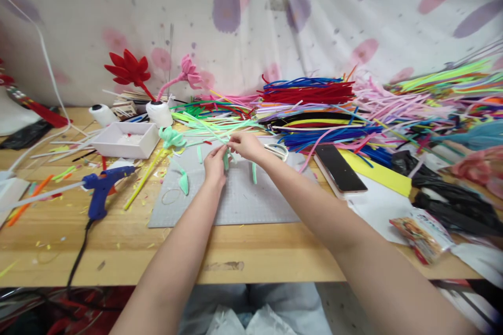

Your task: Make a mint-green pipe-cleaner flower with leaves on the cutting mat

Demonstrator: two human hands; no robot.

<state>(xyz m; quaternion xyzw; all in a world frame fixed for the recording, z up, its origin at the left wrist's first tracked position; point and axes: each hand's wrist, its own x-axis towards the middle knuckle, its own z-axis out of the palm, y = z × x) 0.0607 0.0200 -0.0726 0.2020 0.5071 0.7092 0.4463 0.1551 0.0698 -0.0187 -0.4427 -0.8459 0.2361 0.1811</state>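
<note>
Above the grey cutting mat (pixel 259 209), both my hands meet at a mint-green pipe cleaner (pixel 226 159). My left hand (pixel 216 165) is closed on it, with a bent green length hanging below the fingers. My right hand (pixel 245 145) pinches at the same piece, and a thin strand sticks up to the left of it. On the mat lie a green leaf-shaped piece (pixel 183 182) and short green lengths, one (pixel 254 173) right of my hands. A mint-green flower (pixel 172 137) on a yellow stem (pixel 145 180) rests at the mat's left edge.
A blue glue gun (pixel 99 193) and a white tray (pixel 126 140) are on the left. Scissors (pixel 277 151) lie behind my right hand. Bundles of coloured pipe cleaners (pixel 310 91) fill the back. A phone (pixel 340 167) and a snack packet (pixel 422 235) lie on the right.
</note>
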